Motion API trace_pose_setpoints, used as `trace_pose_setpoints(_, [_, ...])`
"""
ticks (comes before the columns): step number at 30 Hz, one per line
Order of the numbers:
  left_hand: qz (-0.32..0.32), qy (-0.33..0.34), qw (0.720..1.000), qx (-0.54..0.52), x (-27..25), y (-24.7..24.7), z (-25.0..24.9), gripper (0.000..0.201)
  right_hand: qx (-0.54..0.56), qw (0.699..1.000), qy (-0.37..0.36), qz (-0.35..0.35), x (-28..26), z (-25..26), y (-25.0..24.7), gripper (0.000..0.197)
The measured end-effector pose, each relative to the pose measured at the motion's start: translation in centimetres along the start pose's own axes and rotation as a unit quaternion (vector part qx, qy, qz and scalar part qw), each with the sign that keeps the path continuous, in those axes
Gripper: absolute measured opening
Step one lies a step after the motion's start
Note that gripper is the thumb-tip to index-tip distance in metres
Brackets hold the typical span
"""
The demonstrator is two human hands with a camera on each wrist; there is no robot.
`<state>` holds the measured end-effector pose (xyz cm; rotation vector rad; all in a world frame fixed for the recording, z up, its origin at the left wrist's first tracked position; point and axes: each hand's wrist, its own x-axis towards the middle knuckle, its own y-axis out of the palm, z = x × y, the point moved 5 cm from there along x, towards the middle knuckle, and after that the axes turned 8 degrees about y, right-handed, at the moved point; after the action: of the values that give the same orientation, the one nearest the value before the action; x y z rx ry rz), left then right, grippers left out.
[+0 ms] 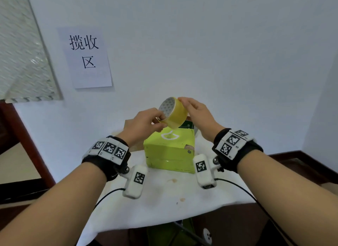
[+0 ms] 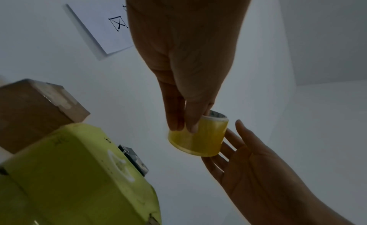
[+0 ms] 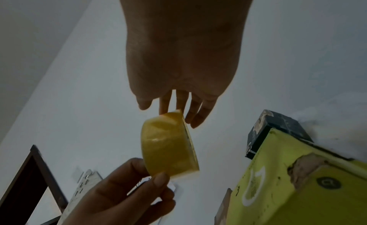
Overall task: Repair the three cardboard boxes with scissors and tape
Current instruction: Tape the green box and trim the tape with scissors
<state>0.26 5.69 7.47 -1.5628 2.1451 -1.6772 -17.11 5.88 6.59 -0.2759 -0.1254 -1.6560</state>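
There are three boxes: one green box (image 1: pixel 169 150) in the middle, one brown box (image 2: pixel 35 109) at the left, and one dark box (image 3: pixel 278 131) at the right. There is one roll of yellow tape (image 1: pixel 173 114) and one paper sign (image 1: pixel 86 57) at the upper left. Two hands show, a left hand (image 1: pixel 144 125) and a right hand (image 1: pixel 199 112).

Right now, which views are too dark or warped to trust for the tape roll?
Head view: bright and fairly sharp, but wide-angle stretch bends the forearms and wall edges; tape roll clear between the left hand and right hand. Left wrist view: dim, backlit, hands mostly silhouettes. Right wrist view: equally dim; green box tilted by distortion.
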Motion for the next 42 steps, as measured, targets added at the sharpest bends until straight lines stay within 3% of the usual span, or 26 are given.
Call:
trace_pose_setpoints(8, [-0.021, -0.043, 0.994, -0.094, 1.3, 1.1, -1.4, 0.011, -0.035, 0.996, -0.062, -0.057, -0.8, 0.5, -1.7, 0.022])
trace_pose_setpoints(14, [-0.018, -0.066, 0.989, -0.129, 1.4, 1.3, -1.6, 0.006, -0.027, 0.994, -0.069, -0.085, -1.0, 0.5, -2.0, 0.016])
trace_pose_setpoints(21, [-0.031, -0.081, 0.979, -0.185, 1.0, 1.8, -2.1, 0.017, -0.016, 0.992, -0.059, -0.113, -1.3, 0.4, -2.3, 0.006])
trace_pose_setpoints(24, [-0.043, -0.069, 0.979, -0.184, 1.0, 1.9, -2.3, 0.015, 0.028, 0.991, -0.002, -0.132, -1.1, -0.3, -2.8, 0.012])
trace_pose_setpoints(27, [-0.042, -0.004, 0.994, -0.101, 1.6, 2.0, -2.6, 0.014, 0.162, 0.977, 0.131, -0.034, -1.0, -0.8, -2.1, 0.038])
trace_pose_setpoints(30, [0.044, 0.082, 0.994, 0.052, 2.4, 2.8, -3.2, 0.006, 0.252, 0.953, 0.165, 0.026, -1.6, -0.2, -1.9, 0.038])
trace_pose_setpoints(32, [0.091, 0.090, 0.989, 0.072, 2.7, 3.0, -2.9, 0.019, 0.233, 0.958, 0.166, 0.002, -1.5, -0.2, -2.3, 0.032])
trace_pose_setpoints(35, [0.038, 0.047, 0.997, 0.050, 3.3, 1.5, -2.4, 0.040, 0.124, 0.976, 0.177, -0.030, -1.6, -0.7, -3.0, 0.020])
trace_pose_setpoints(37, [0.024, 0.064, 0.993, 0.097, 3.6, 1.5, -2.6, 0.042, 0.062, 0.979, 0.193, -0.025, -2.0, -0.7, -2.6, 0.013])
trace_pose_setpoints(40, [0.064, 0.078, 0.979, 0.178, 3.9, 3.0, -3.3, 0.039, 0.026, 0.981, 0.191, -0.003, -2.4, -0.9, -1.7, 0.033])
trace_pose_setpoints(42, [0.065, 0.059, 0.974, 0.211, 4.0, 3.2, -3.4, 0.034, 0.025, 0.982, 0.185, 0.011, -2.5, -0.6, -1.3, 0.029])
